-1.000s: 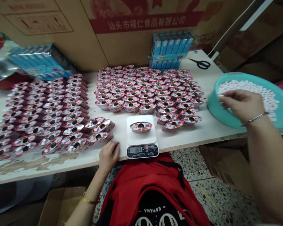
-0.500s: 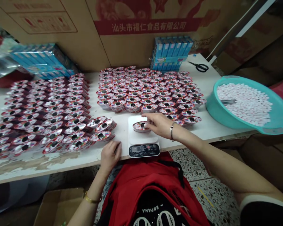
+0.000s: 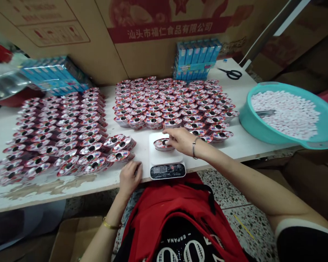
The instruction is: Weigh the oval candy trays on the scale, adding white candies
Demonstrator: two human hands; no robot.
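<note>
A small white digital scale (image 3: 166,160) stands at the table's front edge with one oval red cup (image 3: 160,145) on its plate. My right hand (image 3: 180,140) is over that cup, fingers pinched on small white candy at the cup's hole. My left hand (image 3: 129,177) rests on the table edge left of the scale, fingers curled, nothing visible in it. Several identical cups (image 3: 65,134) lie in rows to the left, and more cups (image 3: 169,105) lie behind the scale.
A teal basin (image 3: 251,123) of white candies with a metal scoop (image 3: 265,112) sits at the right. Blue boxes (image 3: 196,58) and black scissors (image 3: 232,74) are at the back, cardboard cartons (image 3: 142,43) behind. A red bag (image 3: 177,214) lies in my lap.
My right hand left the teal basin and came over to the cup on the scale, where it now hovers pinched. My left hand stayed at the table edge.
</note>
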